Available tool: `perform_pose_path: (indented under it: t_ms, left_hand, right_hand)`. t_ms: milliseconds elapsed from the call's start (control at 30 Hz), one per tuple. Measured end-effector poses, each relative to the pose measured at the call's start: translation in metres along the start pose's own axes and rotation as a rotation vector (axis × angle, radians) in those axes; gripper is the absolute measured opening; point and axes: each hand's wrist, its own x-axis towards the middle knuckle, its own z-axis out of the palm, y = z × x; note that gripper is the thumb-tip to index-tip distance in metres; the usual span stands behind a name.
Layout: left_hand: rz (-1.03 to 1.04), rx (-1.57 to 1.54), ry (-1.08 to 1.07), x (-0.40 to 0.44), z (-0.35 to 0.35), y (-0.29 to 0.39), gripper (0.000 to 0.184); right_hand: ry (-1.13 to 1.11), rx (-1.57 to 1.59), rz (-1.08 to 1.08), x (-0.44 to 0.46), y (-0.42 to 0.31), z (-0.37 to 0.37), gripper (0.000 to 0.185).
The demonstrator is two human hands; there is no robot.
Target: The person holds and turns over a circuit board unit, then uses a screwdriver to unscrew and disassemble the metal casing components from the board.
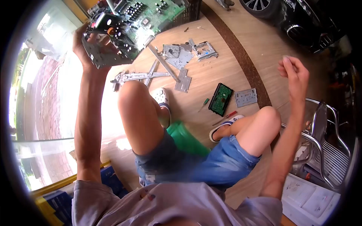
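Note:
My left hand (103,42) is closed around a dark grey metal frame (126,52) at the upper left. Its fingers show partly through an opening in the frame. A green circuit board (166,17) with several parts on it sits against this frame. My right hand (296,73) is raised at the right, apart from everything, its fingers curled together. Whatever lies between those fingertips, if anything, cannot be made out. On the floor between my feet are a black-framed circuit board (221,99), a green-handled screwdriver (205,101) and a red-handled tool (230,114).
Loose metal plates (179,56) and a metal scissor-arm part (132,77) lie on the floor ahead. A flat metal plate (246,97) is beside the black-framed board. A black crate (192,11) stands behind the held board. Right are a metal chair (332,158) and a car wheel (260,4).

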Motion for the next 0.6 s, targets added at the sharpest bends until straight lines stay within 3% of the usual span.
perform_pose_path:
  t_ms: [67, 133, 300, 367, 433, 500, 533, 600]
  left_hand:
    - [-0.029, 0.045, -0.029, 0.027, -0.004, -0.03, 0.057]
    - [-0.073, 0.034, -0.045, 0.044, -0.003, -0.067, 0.058]
    - [-0.237, -0.134, -0.107, 0.105, -0.05, -0.182, 0.052]
    - [-0.238, -0.125, -0.09, 0.112, -0.069, -0.231, 0.054]
    - [-0.309, -0.11, -0.169, 0.109, -0.09, -0.272, 0.057]
    - [-0.271, -0.09, -0.046, 0.106, -0.116, -0.313, 0.058]
    - [-0.375, -0.053, -0.069, 0.101, -0.125, -0.324, 0.057]
    - [-0.323, -0.188, -0.167, 0.095, -0.146, -0.355, 0.053]
  right_hand:
    - [-0.085, -0.172, 0.049, 0.01, 0.025, -0.028, 0.022]
    - [-0.028, -0.263, 0.194, 0.007, 0.069, -0.038, 0.019]
    - [-0.177, -0.319, 0.6, -0.047, 0.286, -0.03, 0.015]
    - [-0.231, -0.502, 0.567, -0.088, 0.373, -0.015, 0.026]
    - [-0.261, -0.594, 0.586, -0.117, 0.399, 0.013, 0.035]
    - [-0.285, -0.643, 0.57, -0.133, 0.414, 0.042, 0.042]
    - [-0.297, -0.636, 0.673, -0.137, 0.419, 0.052, 0.047]
    - [-0.314, -0.726, 0.715, -0.135, 0.424, 0.074, 0.047]
